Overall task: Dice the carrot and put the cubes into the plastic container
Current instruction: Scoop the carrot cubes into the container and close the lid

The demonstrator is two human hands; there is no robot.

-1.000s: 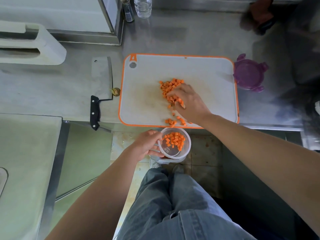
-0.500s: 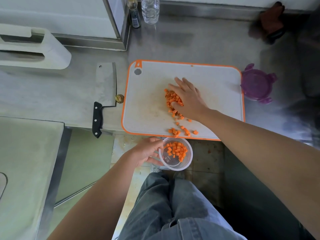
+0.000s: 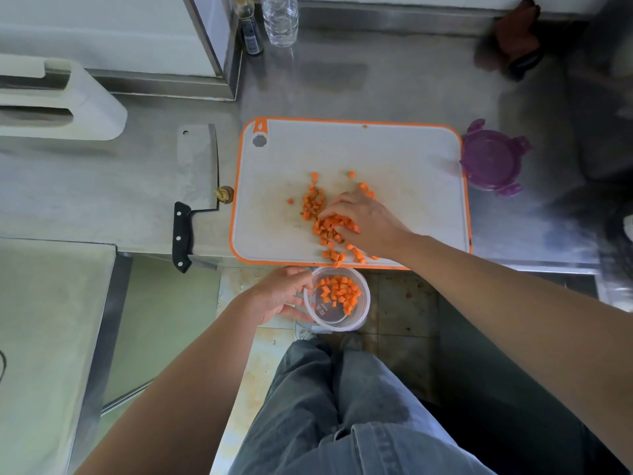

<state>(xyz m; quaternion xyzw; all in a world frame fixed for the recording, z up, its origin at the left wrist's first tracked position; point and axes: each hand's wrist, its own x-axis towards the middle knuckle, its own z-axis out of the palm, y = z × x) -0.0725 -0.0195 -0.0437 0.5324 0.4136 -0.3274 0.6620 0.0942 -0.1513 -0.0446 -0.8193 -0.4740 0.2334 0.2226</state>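
Right hand [image 3: 363, 221] fingers together, cupped over carrot cubes [image 3: 313, 204] on cutting board [image 3: 394, 156], lower centre, left hand [image 3: 279, 296] fingers gripping plastic container [image 3: 329, 314]

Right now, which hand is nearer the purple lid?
Right. The right hand lies on the cubes on the board, left of the lid; the left hand holds the container past the board's near edge, farther away.
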